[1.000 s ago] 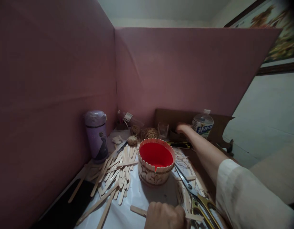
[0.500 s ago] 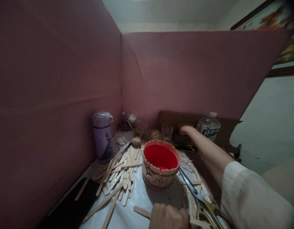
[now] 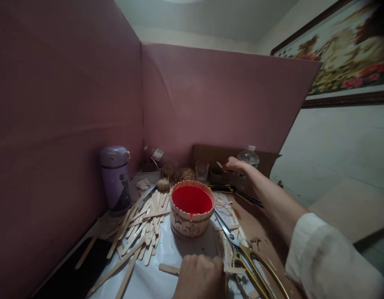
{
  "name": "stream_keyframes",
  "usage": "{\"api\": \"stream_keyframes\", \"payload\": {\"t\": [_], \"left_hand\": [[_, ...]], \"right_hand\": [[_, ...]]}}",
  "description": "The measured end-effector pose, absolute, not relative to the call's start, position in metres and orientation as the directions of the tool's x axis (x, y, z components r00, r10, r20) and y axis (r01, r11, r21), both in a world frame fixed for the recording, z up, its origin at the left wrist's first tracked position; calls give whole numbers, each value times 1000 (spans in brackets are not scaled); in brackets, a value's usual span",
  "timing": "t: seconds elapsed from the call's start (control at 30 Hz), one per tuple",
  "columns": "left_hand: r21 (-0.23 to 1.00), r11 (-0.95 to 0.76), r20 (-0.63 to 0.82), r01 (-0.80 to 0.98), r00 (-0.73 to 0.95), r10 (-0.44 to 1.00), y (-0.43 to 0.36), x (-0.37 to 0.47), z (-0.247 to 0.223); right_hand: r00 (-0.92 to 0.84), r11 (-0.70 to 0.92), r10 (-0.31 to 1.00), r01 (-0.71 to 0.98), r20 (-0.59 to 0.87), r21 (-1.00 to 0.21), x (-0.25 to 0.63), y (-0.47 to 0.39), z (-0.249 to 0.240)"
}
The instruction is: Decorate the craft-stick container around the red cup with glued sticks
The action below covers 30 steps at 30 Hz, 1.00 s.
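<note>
Head view: I judge the water bottle (image 3: 248, 157) the main risk—right hand (image 3: 234, 164) is right beside it, so a sideways wrist swing could tip it. A low sleeve (image 3: 316, 245) might snag the gold-handled scissors (image 3: 232, 237). Right arm reaches far, palm down, fingers pinched around a pale sliver (image 3: 220, 165) by the brown bowl (image 3: 218, 176). Left hand (image 3: 198, 276), knuckles up, grips a craft stick (image 3: 169, 269) on the near side of the red-lined pot (image 3: 192, 226).
</note>
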<state>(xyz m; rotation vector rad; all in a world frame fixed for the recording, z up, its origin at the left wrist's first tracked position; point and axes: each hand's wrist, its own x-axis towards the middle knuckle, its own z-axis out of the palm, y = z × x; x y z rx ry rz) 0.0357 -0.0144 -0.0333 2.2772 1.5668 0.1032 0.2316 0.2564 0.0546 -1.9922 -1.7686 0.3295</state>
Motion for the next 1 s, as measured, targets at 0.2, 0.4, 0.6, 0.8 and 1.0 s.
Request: {"api": "stream_keyframes", "payload": {"t": [0.2,0.4,0.6,0.8,1.0], "left_hand": [[332,-305,-171,892,376,911,-13,36,-29],[326,-291,-202,899,367,908,-12,37,-31],[353,-289,-234,890,382,894,-11,35,-27],[372,-328,-186,868,416,890,-11,34,-36],[367,-368,-111,855,433,895,-12,34,-44]], "right_hand": [[104,-58,993,820,49,-570,226,256,48],[102,6,977,866,189,-501,219,270,40],[43,28,971,957,237,-288,209,277,30],[46,-31,995,986,88,-162,198,275,30],[70,-63,997,982,34,-175,198,271,34]]}}
